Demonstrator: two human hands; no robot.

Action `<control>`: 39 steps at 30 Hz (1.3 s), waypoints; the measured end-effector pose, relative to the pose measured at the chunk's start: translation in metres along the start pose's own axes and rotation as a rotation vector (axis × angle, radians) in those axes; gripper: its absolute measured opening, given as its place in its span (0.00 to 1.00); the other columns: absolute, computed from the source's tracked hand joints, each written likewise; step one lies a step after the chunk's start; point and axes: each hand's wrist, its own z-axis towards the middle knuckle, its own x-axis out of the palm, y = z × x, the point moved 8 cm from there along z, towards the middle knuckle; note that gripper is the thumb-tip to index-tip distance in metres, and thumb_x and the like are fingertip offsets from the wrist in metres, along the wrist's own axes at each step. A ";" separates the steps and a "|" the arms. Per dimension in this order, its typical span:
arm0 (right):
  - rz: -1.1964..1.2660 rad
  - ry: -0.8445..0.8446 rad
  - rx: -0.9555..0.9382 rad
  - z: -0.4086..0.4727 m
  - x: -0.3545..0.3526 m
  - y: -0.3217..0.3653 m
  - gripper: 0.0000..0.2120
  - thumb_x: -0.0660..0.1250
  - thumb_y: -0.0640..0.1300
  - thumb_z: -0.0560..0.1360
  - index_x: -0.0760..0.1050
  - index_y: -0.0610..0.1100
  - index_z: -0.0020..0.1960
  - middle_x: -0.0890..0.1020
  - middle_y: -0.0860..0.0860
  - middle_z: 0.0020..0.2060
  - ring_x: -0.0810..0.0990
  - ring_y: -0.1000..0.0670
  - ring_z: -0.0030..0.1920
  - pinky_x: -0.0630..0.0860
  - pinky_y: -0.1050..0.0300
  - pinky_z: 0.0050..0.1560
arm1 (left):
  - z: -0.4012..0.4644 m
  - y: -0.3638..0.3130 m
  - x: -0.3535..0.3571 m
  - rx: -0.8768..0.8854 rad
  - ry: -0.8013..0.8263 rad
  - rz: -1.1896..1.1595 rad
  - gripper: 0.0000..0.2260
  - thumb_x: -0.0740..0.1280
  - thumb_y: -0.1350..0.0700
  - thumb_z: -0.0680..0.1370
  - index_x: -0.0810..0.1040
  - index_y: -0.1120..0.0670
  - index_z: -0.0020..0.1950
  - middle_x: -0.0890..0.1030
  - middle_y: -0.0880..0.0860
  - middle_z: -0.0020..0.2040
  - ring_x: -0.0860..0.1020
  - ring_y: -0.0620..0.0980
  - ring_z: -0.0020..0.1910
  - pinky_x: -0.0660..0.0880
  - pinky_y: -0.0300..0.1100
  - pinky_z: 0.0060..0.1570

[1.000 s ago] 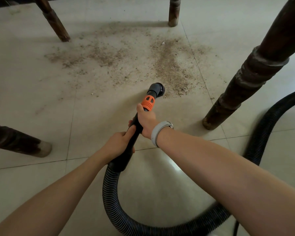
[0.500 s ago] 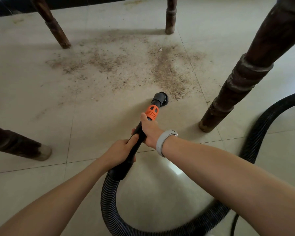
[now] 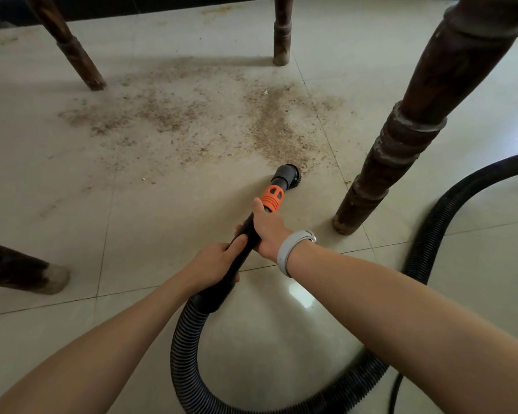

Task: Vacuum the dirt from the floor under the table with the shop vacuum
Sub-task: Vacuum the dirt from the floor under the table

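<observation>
- Both hands are wrapped around the black vacuum wand [image 3: 245, 246]: left hand [image 3: 214, 262] lower down by the ribbed hose [image 3: 189, 360], right hand [image 3: 268, 231] just behind the orange collar [image 3: 271, 198].
- Round brush nozzle [image 3: 286, 174] sits at the near edge of the dirt [image 3: 269, 130], close to a table leg [image 3: 401, 144].
- Dirt is spread over the tiled floor [image 3: 72, 189] between the legs.

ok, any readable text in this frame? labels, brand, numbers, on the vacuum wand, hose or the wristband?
None readable.
Orange collar on the wand: moulded ribs and slots only, no lettering.
Hose: plain black ribbing, no print.
Grey wristband: no visible text or display.
Table legs and floor tiles: no marks or signs.
</observation>
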 end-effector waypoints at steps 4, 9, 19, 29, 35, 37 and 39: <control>0.031 -0.017 -0.003 0.001 -0.008 0.005 0.12 0.61 0.48 0.79 0.66 0.39 0.50 0.72 0.44 0.31 0.74 0.45 0.29 0.75 0.50 0.35 | 0.006 -0.007 0.003 0.019 0.004 0.005 0.25 0.50 0.40 0.81 0.76 0.56 0.40 0.82 0.51 0.32 0.79 0.45 0.31 0.71 0.35 0.38; 0.047 -0.076 -0.007 0.004 -0.021 0.016 0.13 0.60 0.49 0.80 0.66 0.39 0.46 0.72 0.44 0.29 0.74 0.46 0.28 0.76 0.50 0.37 | 0.016 -0.019 0.005 0.038 -0.017 0.050 0.25 0.51 0.39 0.80 0.76 0.54 0.39 0.81 0.49 0.31 0.79 0.44 0.30 0.72 0.37 0.38; 0.031 -0.278 -0.036 0.008 -0.048 0.014 0.20 0.55 0.54 0.80 0.68 0.37 0.57 0.75 0.45 0.30 0.75 0.47 0.29 0.76 0.53 0.36 | 0.032 -0.022 0.009 0.063 -0.020 0.165 0.25 0.54 0.34 0.77 0.78 0.52 0.40 0.83 0.49 0.32 0.81 0.47 0.33 0.77 0.43 0.43; 0.046 -0.452 -0.065 0.014 -0.050 0.018 0.31 0.51 0.61 0.79 0.68 0.35 0.64 0.81 0.40 0.53 0.81 0.41 0.51 0.77 0.46 0.57 | 0.052 -0.033 -0.007 0.124 -0.040 0.371 0.27 0.52 0.31 0.75 0.78 0.51 0.38 0.83 0.51 0.35 0.80 0.50 0.36 0.71 0.43 0.37; 0.080 -0.402 -0.102 0.025 -0.054 0.037 0.26 0.52 0.57 0.81 0.64 0.33 0.61 0.77 0.43 0.42 0.79 0.43 0.44 0.77 0.48 0.53 | 0.069 -0.039 -0.009 0.129 -0.102 0.454 0.27 0.49 0.31 0.76 0.73 0.50 0.36 0.78 0.49 0.33 0.75 0.49 0.35 0.65 0.42 0.32; 0.092 -0.376 -0.117 0.027 -0.053 0.041 0.22 0.52 0.56 0.81 0.65 0.35 0.56 0.78 0.42 0.39 0.80 0.43 0.40 0.79 0.46 0.50 | 0.072 -0.040 -0.008 0.123 -0.109 0.453 0.27 0.49 0.31 0.76 0.73 0.52 0.38 0.76 0.49 0.33 0.73 0.49 0.34 0.64 0.42 0.31; 0.115 -0.345 -0.132 0.027 -0.052 0.045 0.18 0.53 0.54 0.81 0.63 0.38 0.50 0.75 0.43 0.34 0.77 0.45 0.32 0.79 0.49 0.40 | 0.074 -0.041 -0.005 0.127 -0.103 0.445 0.27 0.49 0.32 0.76 0.72 0.52 0.37 0.75 0.49 0.33 0.72 0.48 0.33 0.63 0.42 0.31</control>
